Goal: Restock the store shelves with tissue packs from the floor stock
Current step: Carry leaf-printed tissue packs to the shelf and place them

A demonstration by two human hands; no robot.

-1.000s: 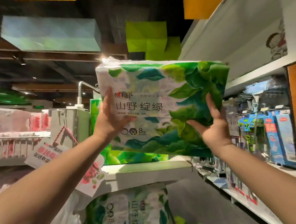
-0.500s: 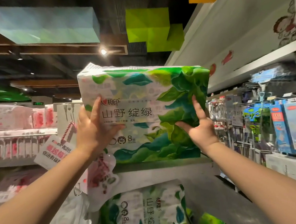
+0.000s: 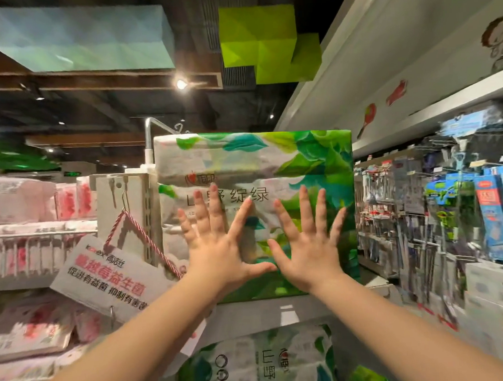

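The green-leaf tissue pack [image 3: 256, 190] is standing upright on the top shelf board [image 3: 284, 309], its printed face turned to the person. It looks nearly in place, so the step in hand is probably the last push backward.

The risk I am seeing is tipping. Both palms are pressing around the middle and lower part of the pack, and the wrapper is soft, so a push that is not even could be turning the pack or folding its face in. If it is sliding too far, it may be falling off the back of the board; how deep the board is, I cannot tell. To the left of the pack a metal upright post [image 3: 125, 215] is standing with a hanging promo sign [image 3: 108, 275] on a red-white cord, and the pack's left edge is just beside it, so it could be catching there.

The left hand [image 3: 218, 251] is lying flat on the pack, fingers straight and spread wide, holding nothing. The right hand [image 3: 307, 248] is doing the same beside it, thumbs almost touching. Both forearms are reaching upward. Below the pack, under the board, another tissue pack [image 3: 263, 363] of the same print is lying
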